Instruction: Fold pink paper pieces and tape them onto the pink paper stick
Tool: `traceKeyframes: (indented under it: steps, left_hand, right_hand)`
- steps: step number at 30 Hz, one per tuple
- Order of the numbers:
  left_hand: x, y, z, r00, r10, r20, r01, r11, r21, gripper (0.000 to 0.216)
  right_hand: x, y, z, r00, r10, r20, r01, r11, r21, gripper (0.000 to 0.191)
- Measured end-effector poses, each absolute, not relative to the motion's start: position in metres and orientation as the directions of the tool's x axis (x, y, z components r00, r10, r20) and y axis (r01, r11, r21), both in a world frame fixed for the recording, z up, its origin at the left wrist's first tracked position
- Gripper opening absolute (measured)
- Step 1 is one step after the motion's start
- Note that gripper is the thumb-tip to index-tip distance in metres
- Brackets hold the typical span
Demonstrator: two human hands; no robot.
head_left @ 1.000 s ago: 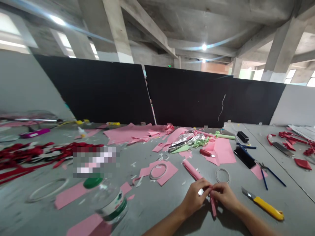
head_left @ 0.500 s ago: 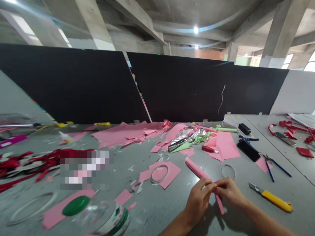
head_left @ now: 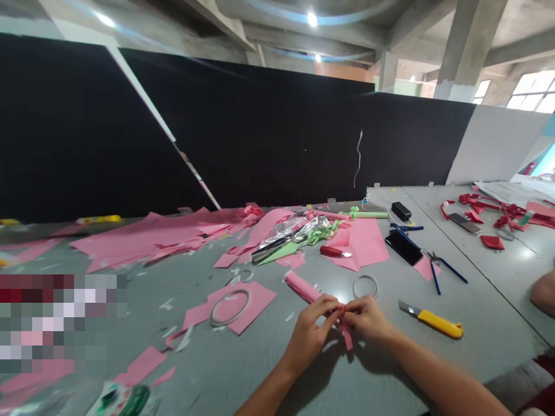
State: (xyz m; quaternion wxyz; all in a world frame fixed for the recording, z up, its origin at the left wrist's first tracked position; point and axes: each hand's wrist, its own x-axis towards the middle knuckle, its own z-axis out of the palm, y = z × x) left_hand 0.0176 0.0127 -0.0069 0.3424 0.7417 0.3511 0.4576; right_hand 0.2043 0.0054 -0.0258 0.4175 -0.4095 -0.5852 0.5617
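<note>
Bright lamp, blurry edge
It flares at twelve o'clock; a window glows at two; shadows darken the table at five; the bottle blurs at seven, pixelation at eight.

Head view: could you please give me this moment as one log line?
left hand: pinching pink roll | right hand: pinching pink roll | ring: beyond right hand | yellow knife: right of hands

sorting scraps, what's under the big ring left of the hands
Pink paper shows inside the ring and past its right edge; whatever lies beneath that paper is covered and can't be seen.
</note>
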Motion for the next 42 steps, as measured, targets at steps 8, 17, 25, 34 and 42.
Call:
traceKeyframes:
  steps: [8, 17, 25, 34, 42]
  left_hand:
    - [0.013, 0.012, -0.017, 0.300, 0.767, 0.568, 0.229, -0.636, 0.737, 0.020]
    - [0.009, 0.018, -0.012, 0.402, 0.739, 0.541, 0.225, -0.652, 0.724, 0.018]
    - [0.012, 0.014, -0.004, 0.400, 0.786, 0.472, 0.215, -0.581, 0.785, 0.015]
    - [0.013, 0.021, -0.002, 0.338, 0.814, 0.473, 0.187, -0.551, 0.814, 0.020]
    - [0.014, 0.021, -0.004, 0.382, 0.824, 0.419, 0.156, -0.504, 0.849, 0.018]
  right_hand:
    - [0.205, 0.005, -0.021, -0.401, 0.915, 0.057, -0.031, 0.049, -0.998, 0.033]
    - [0.210, 0.013, -0.036, -0.377, 0.924, 0.066, 0.017, 0.078, -0.997, 0.028]
    - [0.212, 0.011, -0.024, -0.419, 0.901, 0.116, 0.013, 0.133, -0.991, 0.030]
    - [0.216, 0.013, -0.024, -0.414, 0.909, 0.056, 0.000, 0.062, -0.998, 0.036]
    - [0.216, 0.015, -0.024, -0.381, 0.918, 0.115, 0.036, 0.139, -0.990, 0.034]
